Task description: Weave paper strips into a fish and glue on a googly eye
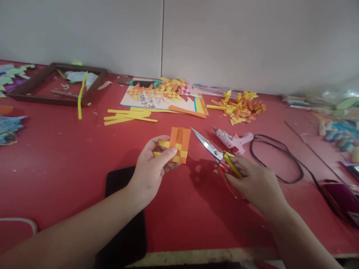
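Between the thumb and fingers of my left hand (153, 168) is a small woven paper piece (179, 144), with orange strips crossed by yellow ones in a checker pattern. Loose strip ends stick out at its top and left side. My right hand (249, 177) grips a pair of scissors (210, 147) with one yellow and one red handle. Their blades look closed or nearly so, and the tip points up and left, a little apart from the paper. Just beyond the scissors lies a pink glue gun (234, 142) with a black cord.
Yellow paper strips (127, 116) lie ahead, before a sheet (126, 99) bearing woven pieces. Orange and yellow scraps (244, 106) are heaped to its right. A brown frame (33, 98) stands back left. A black tablet-like slab (126, 231) lies under my left arm; a cord (297, 177) loops right.
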Demonstrator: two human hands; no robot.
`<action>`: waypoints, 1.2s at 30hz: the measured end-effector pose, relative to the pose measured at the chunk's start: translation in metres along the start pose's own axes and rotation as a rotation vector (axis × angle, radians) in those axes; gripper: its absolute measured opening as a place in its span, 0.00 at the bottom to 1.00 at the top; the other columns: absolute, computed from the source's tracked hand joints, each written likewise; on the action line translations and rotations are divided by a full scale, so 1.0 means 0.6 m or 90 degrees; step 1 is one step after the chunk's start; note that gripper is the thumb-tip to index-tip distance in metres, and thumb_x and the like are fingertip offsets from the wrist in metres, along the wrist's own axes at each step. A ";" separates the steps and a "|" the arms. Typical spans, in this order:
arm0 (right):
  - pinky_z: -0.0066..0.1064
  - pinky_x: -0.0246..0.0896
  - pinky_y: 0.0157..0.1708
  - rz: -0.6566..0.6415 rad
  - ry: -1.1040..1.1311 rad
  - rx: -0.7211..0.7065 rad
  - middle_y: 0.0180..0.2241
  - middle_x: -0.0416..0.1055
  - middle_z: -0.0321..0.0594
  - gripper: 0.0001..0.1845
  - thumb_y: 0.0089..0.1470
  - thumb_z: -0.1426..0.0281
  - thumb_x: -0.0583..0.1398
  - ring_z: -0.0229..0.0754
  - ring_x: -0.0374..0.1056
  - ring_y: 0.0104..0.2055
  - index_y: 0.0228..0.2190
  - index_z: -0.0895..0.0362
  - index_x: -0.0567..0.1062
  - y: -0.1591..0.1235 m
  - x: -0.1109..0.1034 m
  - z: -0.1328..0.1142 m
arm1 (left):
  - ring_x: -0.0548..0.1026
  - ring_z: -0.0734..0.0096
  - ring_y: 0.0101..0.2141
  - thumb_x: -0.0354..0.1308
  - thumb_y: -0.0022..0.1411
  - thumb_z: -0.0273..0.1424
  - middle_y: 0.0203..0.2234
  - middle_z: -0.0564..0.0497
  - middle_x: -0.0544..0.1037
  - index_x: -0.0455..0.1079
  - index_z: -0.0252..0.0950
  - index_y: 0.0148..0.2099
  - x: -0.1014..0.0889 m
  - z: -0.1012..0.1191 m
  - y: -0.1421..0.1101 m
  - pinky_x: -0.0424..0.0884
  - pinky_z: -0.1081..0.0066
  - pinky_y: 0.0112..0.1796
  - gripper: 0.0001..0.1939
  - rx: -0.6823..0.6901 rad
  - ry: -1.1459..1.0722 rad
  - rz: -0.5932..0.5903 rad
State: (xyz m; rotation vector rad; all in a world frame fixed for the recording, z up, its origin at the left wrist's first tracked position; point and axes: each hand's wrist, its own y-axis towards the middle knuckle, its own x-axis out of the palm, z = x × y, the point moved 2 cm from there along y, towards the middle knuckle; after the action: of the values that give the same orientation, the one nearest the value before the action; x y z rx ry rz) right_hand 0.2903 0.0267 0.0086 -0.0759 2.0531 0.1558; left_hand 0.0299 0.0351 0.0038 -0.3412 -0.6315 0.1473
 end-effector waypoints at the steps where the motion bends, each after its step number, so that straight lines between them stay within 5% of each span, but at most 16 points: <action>1: 0.33 0.55 0.24 0.008 -0.035 0.011 0.25 0.74 0.40 0.12 0.51 0.59 0.63 0.44 0.68 0.23 0.33 0.54 0.74 0.000 0.002 -0.003 | 0.77 0.76 0.28 0.70 0.52 0.29 0.28 0.59 0.75 0.69 0.40 0.41 0.000 0.000 -0.001 0.77 0.75 0.29 0.16 -0.001 0.004 -0.003; 6: 0.36 0.61 0.26 0.050 -0.091 0.042 0.32 0.79 0.45 0.20 0.52 0.53 0.63 0.50 0.74 0.30 0.40 0.55 0.75 -0.008 0.012 -0.018 | 0.76 0.77 0.27 0.71 0.51 0.33 0.27 0.58 0.74 0.67 0.38 0.34 0.001 -0.004 -0.001 0.76 0.77 0.29 0.15 -0.013 0.047 -0.020; 13: 0.45 0.64 0.42 0.064 -0.165 -0.082 0.38 0.76 0.47 0.19 0.60 0.55 0.57 0.53 0.71 0.42 0.41 0.56 0.78 -0.005 0.010 -0.026 | 0.76 0.80 0.27 0.71 0.51 0.29 0.28 0.58 0.74 0.62 0.38 0.34 0.007 -0.012 -0.007 0.72 0.79 0.29 0.18 -0.019 0.159 -0.107; 17: 0.39 0.65 0.39 0.097 0.041 -0.094 0.35 0.74 0.45 0.14 0.63 0.60 0.56 0.47 0.70 0.39 0.33 0.54 0.76 -0.016 -0.009 -0.048 | 0.73 0.81 0.23 0.70 0.52 0.30 0.35 0.56 0.74 0.60 0.38 0.35 0.011 -0.018 -0.019 0.70 0.77 0.25 0.19 -0.009 0.250 -0.175; 20: 0.31 0.67 0.32 -0.026 0.343 -0.066 0.35 0.74 0.40 0.08 0.61 0.62 0.59 0.41 0.72 0.35 0.39 0.52 0.72 -0.026 -0.006 -0.070 | 0.72 0.79 0.24 0.68 0.54 0.31 0.34 0.55 0.72 0.59 0.39 0.36 0.015 -0.022 -0.026 0.69 0.75 0.25 0.17 0.004 0.326 -0.221; 23: 0.26 0.68 0.27 -0.090 0.551 -0.022 0.31 0.73 0.35 0.12 0.56 0.64 0.64 0.37 0.71 0.30 0.38 0.52 0.67 -0.028 0.006 -0.087 | 0.73 0.75 0.30 0.66 0.55 0.29 0.33 0.54 0.71 0.61 0.38 0.36 0.020 -0.023 -0.030 0.69 0.75 0.29 0.14 0.037 0.383 -0.262; 29: 0.22 0.66 0.24 -0.059 0.607 0.000 0.26 0.70 0.30 0.12 0.54 0.72 0.65 0.32 0.69 0.24 0.35 0.52 0.66 -0.022 0.021 -0.093 | 0.72 0.72 0.34 0.63 0.58 0.32 0.33 0.51 0.74 0.69 0.35 0.40 0.024 -0.026 -0.027 0.70 0.71 0.35 0.10 -0.006 0.411 -0.367; 36: 0.24 0.69 0.26 0.007 0.528 -0.028 0.26 0.73 0.33 0.06 0.53 0.72 0.64 0.34 0.71 0.26 0.30 0.53 0.71 -0.024 0.022 -0.088 | 0.69 0.76 0.29 0.64 0.57 0.35 0.26 0.55 0.71 0.68 0.34 0.32 0.027 -0.024 -0.027 0.67 0.74 0.32 0.11 -0.051 0.408 -0.354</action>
State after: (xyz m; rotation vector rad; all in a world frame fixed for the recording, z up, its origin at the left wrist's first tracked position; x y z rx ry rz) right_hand 0.2398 0.0053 0.0200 -0.1798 2.8764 0.1976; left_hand 0.0520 0.0199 0.0079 -0.2588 -0.0785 -0.5069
